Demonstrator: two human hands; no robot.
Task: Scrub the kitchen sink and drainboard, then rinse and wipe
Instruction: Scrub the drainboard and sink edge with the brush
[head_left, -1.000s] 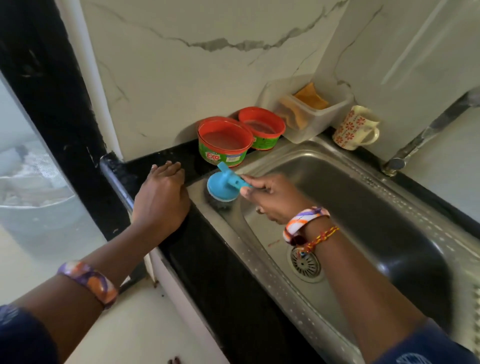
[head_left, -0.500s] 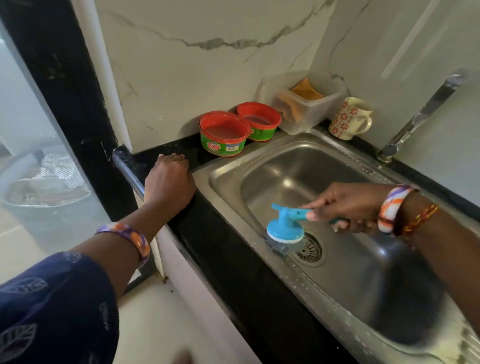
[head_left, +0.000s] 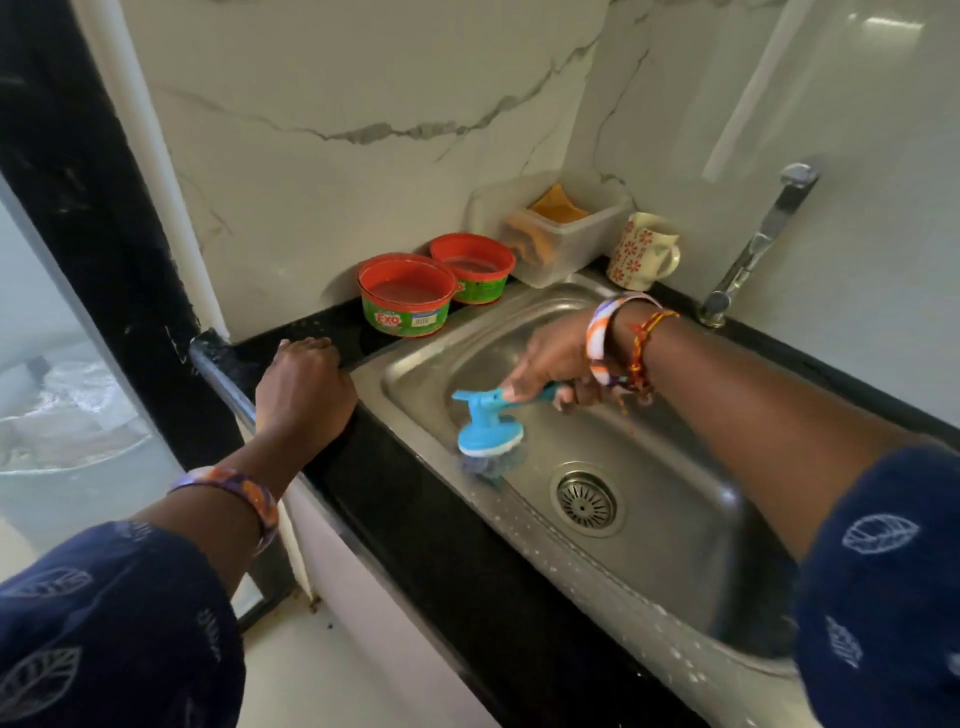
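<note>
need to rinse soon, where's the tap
In the head view the tap stands at far right on the wall behind the sink, just right of the flowered mug.

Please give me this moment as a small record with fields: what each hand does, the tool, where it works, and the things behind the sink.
right hand: grips the handle of the blue scrubber
scrubber position: head pressed on the near-left inner wall of the sink, left of the drain
left hand: rests on the black counter edge, fingers curled over it
tap: no water visible
behind the sink: two red-rimmed tubs, a clear plastic box, a flowered mug
stage: scrubbing; rinse and wipe not yet done
</note>
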